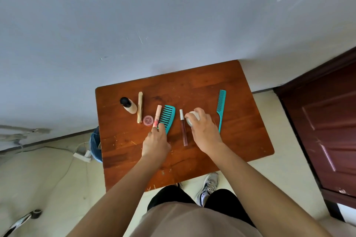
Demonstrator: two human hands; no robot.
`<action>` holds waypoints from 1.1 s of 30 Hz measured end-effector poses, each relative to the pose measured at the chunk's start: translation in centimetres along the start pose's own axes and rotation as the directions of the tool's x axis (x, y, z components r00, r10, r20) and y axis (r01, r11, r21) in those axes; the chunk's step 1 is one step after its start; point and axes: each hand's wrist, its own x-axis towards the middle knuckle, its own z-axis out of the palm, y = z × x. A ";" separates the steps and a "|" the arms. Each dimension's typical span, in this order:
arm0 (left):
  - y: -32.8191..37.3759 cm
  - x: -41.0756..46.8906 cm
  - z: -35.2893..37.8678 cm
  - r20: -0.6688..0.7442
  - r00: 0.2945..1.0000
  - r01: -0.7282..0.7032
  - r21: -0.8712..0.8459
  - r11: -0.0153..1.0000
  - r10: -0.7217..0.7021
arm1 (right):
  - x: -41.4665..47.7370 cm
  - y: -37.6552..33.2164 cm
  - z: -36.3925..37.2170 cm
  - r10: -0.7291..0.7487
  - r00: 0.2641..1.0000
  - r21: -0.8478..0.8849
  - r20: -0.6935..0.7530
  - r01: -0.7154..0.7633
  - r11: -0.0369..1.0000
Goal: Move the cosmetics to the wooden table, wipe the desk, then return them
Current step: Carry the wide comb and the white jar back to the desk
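White jar (192,119) within right grip (205,131)

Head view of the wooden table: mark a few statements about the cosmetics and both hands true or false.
1. The right hand grips the white jar. True.
2. The tail comb lies left of the black-capped bottle. False: the comb is the rightmost item on the wooden table and the bottle the leftmost.
3. The dark red tube lies between the wide-tooth comb and the white jar. True.
4. The small round pot is stacked on the gold tube. False: it sits on the table beside that tube.
5. The left hand holds the tail comb. False: its fingertips are at the near ends of the pink tube and the wide-tooth comb.
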 end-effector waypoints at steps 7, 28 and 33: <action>0.8 -2.7 -0.6 -0.146 0.983 0.096 -0.115 0.989 -0.112 | -2.7 2.2 -1.8 0.054 0.988 0.220 -0.144 -0.022 0.975; 25.7 -7.8 -11.9 -0.487 0.391 -0.861 0.107 0.498 0.781 | -20.4 15.7 -15.9 0.608 0.434 0.432 -0.665 -0.441 0.787; 33.1 -14.9 -6.6 -0.328 0.182 -0.967 0.112 0.229 0.927 | -33.5 17.9 -14.7 0.712 0.201 0.495 -0.673 -0.593 0.635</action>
